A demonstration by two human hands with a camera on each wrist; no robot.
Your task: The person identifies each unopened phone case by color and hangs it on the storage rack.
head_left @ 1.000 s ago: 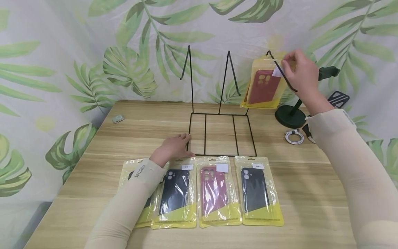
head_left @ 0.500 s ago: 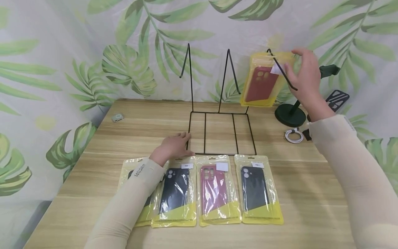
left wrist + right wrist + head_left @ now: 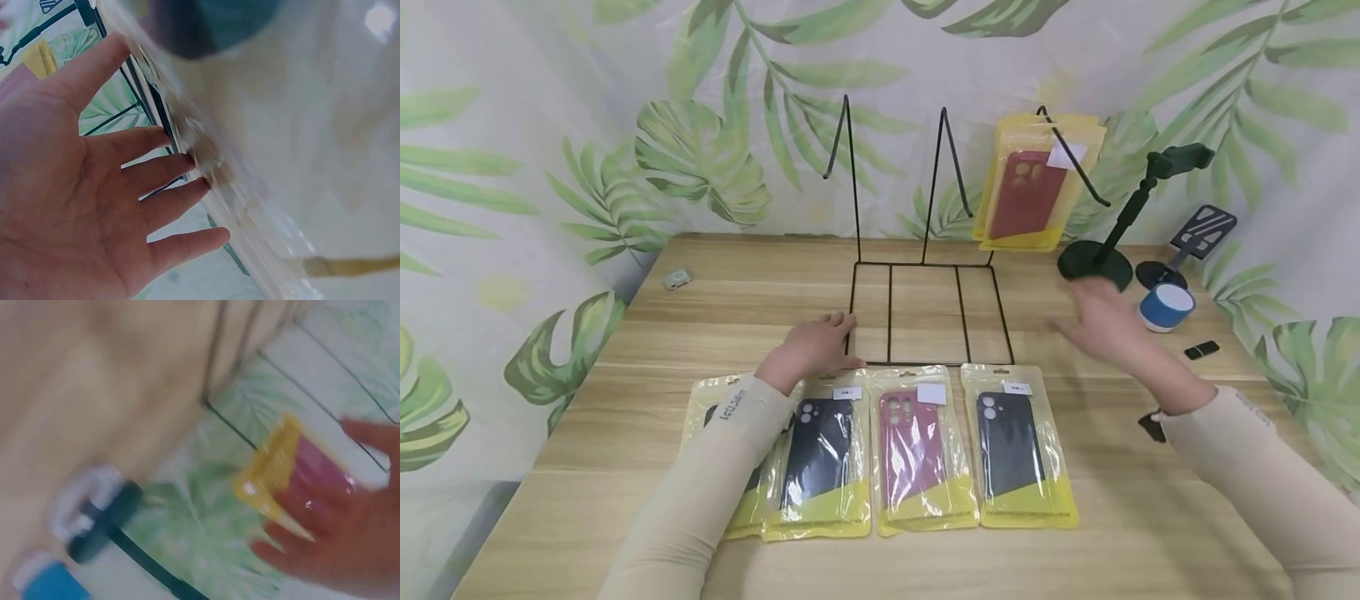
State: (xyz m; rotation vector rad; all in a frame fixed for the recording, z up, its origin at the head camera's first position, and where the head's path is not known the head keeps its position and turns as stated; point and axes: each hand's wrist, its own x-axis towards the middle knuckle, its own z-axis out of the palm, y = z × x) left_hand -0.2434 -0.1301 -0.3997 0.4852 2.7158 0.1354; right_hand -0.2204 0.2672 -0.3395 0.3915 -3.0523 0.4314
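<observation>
My left hand (image 3: 812, 346) rests on the front left corner of the black wire rack (image 3: 890, 317), fingers nearly straight in the left wrist view. My right hand (image 3: 1101, 325), blurred by motion, hovers over the table right of the rack, holding nothing. On the rack's right hook hangs a yellow-edged bag with a red phone case (image 3: 1026, 196), with more yellow packaging behind it. The left and middle hooks are bare. In a row before the rack lie bagged cases: a black phone case (image 3: 816, 450), a pink phone case (image 3: 913, 454), a dark phone case (image 3: 1011, 450) and one partly under my left sleeve.
Behind my right hand stand a dark green stand (image 3: 1097, 262) and a small black phone stand (image 3: 1202, 233). A blue and white cylinder (image 3: 1165, 308) and a small black stick (image 3: 1202, 350) lie at the right. A small pale gadget (image 3: 676, 278) sits back left.
My right hand has let go of the hanging bag and moved down over the table. The bag now hangs on the hook by itself. My left hand stays at the rack corner.
</observation>
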